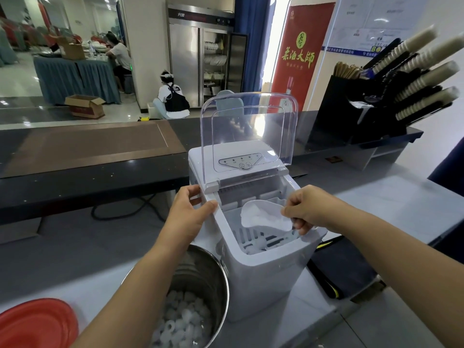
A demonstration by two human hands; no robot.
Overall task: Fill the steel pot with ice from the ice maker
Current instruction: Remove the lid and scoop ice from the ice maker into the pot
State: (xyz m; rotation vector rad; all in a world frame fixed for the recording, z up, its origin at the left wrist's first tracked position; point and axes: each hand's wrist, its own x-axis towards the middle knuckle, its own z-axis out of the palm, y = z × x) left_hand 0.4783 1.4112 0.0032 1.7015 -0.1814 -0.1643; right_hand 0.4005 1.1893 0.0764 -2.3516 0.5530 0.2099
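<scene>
On the ice maker [263, 270] the clear lid [248, 136] stands upright, and the left hand [187, 212] gripping the rim by its hinge could jog it down onto the right hand [308, 209], which pinches the white scoop [261, 213] inside the bin. The steel pot [216, 280] — part-filled with ice [183, 320] — sits just beside the machine under the left forearm, so a loaded scoop may clip that arm and spill.

The left hand [187, 212] and the right hand [305, 209] are being shown bare. The left forearm [140, 285] and the right forearm [391, 243] are being shown uncovered too, as far as the near edge. Short, pale nails are being shown on the thumbs.
</scene>
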